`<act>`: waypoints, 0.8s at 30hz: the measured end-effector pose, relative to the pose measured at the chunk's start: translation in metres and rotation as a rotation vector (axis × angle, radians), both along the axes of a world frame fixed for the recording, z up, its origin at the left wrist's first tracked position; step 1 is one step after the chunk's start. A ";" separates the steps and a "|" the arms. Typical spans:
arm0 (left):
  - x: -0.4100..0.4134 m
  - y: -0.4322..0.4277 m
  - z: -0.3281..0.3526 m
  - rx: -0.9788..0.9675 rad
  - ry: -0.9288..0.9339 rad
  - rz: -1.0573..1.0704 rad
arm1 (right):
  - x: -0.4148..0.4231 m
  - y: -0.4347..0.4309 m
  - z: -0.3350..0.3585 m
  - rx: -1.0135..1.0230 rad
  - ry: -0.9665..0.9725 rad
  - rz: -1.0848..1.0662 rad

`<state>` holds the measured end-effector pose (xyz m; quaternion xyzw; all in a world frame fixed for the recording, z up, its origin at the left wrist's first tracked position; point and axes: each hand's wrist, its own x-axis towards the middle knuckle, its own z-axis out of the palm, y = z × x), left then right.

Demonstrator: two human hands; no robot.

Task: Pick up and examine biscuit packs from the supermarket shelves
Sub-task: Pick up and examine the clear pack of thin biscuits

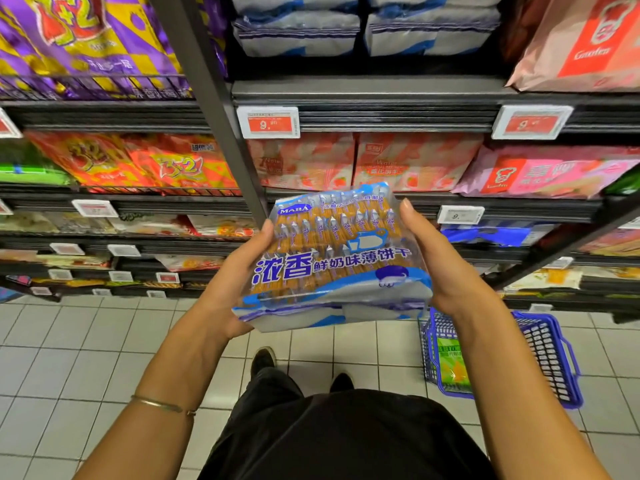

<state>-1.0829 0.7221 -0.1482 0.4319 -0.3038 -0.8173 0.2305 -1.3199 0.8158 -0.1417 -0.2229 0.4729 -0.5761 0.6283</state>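
A blue-and-white biscuit pack [332, 258] with blue print and thin golden biscuits showing through its clear film is held face up in front of the shelves. My left hand [239, 285] holds its left edge, thumb up along the side and fingers hidden beneath. At its right edge my right hand [436, 261] holds it the same way, thumb up, fingers under the pack. More packs like it lie stacked on the top shelf [367, 26].
Dark metal shelves [381, 98] hold purple, orange and pink biscuit packs with price tags [268, 122]. A blue shopping basket [540, 355] with a green pack inside stands on the tiled floor at my right. My feet are below the pack.
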 end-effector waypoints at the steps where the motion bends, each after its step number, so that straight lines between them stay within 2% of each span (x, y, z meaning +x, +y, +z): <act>1: -0.001 0.000 -0.001 0.045 -0.008 -0.005 | 0.000 -0.001 -0.002 0.037 -0.002 0.011; 5: 0.000 -0.001 -0.007 0.150 -0.037 -0.040 | -0.001 -0.002 -0.013 0.159 -0.019 0.092; 11: 0.002 -0.003 -0.010 0.125 -0.057 -0.081 | -0.005 -0.001 -0.023 0.199 -0.047 0.088; 15: 0.006 -0.002 -0.012 0.004 -0.053 -0.116 | -0.007 -0.003 -0.033 0.158 -0.023 0.041; 20: 0.006 0.001 -0.017 -0.257 -0.092 -0.235 | -0.009 -0.005 -0.044 0.153 0.048 0.000; 24: 0.003 0.001 -0.019 -0.346 -0.122 -0.251 | -0.012 -0.002 -0.046 0.102 0.082 0.016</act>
